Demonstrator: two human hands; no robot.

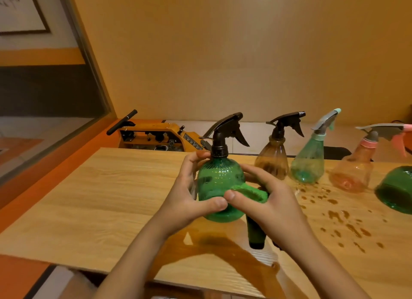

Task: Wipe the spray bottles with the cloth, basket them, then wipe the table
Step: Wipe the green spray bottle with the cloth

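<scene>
I count four spray bottles. The green spray bottle is over the middle of the counter. My left hand has its fingers curled round the body, and my right hand pinches the one green cloth against its side. Along the far edge stand the brown bottle, teal bottle and pink bottle, then one green basket. A puddle lies under my wrists, with droplets scattered to the right.

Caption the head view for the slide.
Mid-wipe: left hand grips green bottle, right hand presses cloth to it, spill on table.
</scene>
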